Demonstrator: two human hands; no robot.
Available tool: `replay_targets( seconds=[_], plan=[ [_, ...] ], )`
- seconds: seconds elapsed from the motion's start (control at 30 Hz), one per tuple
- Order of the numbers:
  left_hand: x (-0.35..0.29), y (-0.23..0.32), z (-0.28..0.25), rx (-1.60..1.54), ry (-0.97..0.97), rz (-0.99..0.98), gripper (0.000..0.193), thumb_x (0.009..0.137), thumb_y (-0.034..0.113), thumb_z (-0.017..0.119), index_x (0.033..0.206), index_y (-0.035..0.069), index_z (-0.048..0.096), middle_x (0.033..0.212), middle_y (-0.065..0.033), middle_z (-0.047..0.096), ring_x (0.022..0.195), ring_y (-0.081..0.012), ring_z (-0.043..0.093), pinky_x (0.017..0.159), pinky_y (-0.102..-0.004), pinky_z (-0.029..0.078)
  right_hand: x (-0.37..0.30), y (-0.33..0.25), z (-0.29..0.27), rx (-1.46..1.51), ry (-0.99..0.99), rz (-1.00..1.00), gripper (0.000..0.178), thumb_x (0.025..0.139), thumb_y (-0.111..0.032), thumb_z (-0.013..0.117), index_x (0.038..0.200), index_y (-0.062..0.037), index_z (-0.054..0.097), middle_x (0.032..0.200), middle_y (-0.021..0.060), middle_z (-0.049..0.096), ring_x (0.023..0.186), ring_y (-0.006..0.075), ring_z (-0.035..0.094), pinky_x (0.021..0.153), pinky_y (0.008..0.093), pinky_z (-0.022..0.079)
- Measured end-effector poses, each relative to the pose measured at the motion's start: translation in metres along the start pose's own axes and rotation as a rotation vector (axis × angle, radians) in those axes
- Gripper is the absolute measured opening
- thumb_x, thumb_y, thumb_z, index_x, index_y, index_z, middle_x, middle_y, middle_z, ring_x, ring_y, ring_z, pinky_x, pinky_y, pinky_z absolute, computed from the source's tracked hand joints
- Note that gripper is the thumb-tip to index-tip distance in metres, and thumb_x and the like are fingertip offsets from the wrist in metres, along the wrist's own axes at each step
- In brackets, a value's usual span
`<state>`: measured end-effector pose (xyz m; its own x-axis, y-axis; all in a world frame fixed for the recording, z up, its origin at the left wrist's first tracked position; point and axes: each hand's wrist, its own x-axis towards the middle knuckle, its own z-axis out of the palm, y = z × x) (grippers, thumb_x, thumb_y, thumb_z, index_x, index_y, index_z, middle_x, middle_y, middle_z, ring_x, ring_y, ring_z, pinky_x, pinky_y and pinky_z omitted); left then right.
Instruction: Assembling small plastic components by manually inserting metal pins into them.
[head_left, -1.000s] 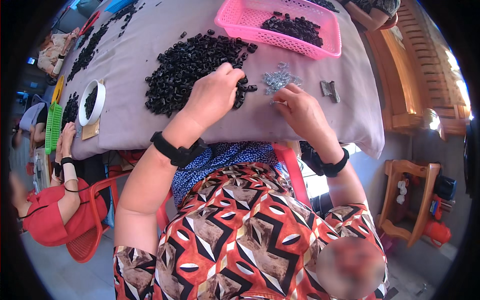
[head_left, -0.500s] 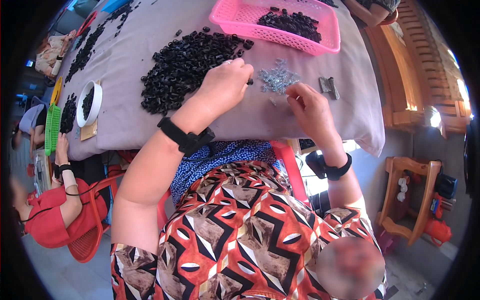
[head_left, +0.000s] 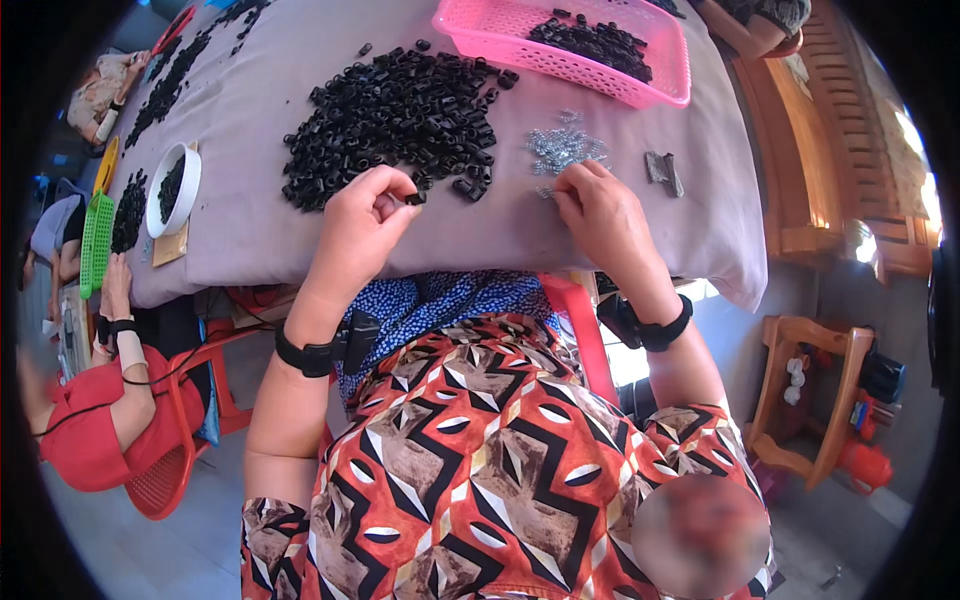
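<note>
My left hand point(head_left: 365, 220) pinches a small black plastic piece point(head_left: 415, 199) between thumb and fingertips. It is just in front of a large heap of similar black pieces point(head_left: 390, 120) on the cloth-covered table. To the right, my right hand point(head_left: 608, 218) has thumb and fingers brought together at the near edge of a scatter of tiny silvery pieces point(head_left: 562, 146), which look like small springs. Whatever lies between those fingertips is too small to make out. Both wrists wear black straps.
A pink basket point(head_left: 670, 91) with black pieces stands beyond the silvery ones. A crumpled grey strip point(head_left: 663, 173) lies on the right. At left are a white bowl point(head_left: 186, 198), a green basket point(head_left: 97, 240) and a co-worker in red point(head_left: 100, 420). Another person's arm point(head_left: 735, 30) is at far right.
My left hand has moved left and nearer to me, from the heap's right side to its front edge, with a black piece in its fingers. My right hand has shifted slightly left.
</note>
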<state>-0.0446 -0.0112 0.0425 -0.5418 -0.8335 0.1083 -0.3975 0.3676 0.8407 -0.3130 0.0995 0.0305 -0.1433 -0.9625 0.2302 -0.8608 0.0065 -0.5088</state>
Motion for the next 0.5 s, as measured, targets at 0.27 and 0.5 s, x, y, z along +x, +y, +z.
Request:
replay_targets(
  seconds=[0.27,0.5],
  plan=[
    [-0.029,-0.018,0.000,-0.031,0.005,-0.020,0.025,0.089,-0.002,0.065,0.114,0.001,0.066,0.091,0.0022,0.061,0.073,-0.0032,0.052,0.065,-0.0182,0.044,0.002,-0.010,0.001,0.051,-0.024,0.023,0.009,0.088,-0.013,0.062,0.092,-0.0048,0.062,0.093,0.0129,0.062,0.082,0.0369,0.064,0.073,0.0453,0.052],
    [-0.038,-0.026,0.005,-0.307,0.036,-0.131,0.021,0.091,0.000,0.066,0.112,0.003,0.065,0.096,0.0019,0.066,0.082,-0.0029,0.058,0.072,-0.0187,0.048,0.009,-0.014,0.011,-0.127,-0.041,-0.054,0.010,0.085,-0.011,0.066,0.093,-0.0042,0.063,0.093,0.0122,0.060,0.080,0.0343,0.064,0.073,0.0428,0.051]
  ],
)
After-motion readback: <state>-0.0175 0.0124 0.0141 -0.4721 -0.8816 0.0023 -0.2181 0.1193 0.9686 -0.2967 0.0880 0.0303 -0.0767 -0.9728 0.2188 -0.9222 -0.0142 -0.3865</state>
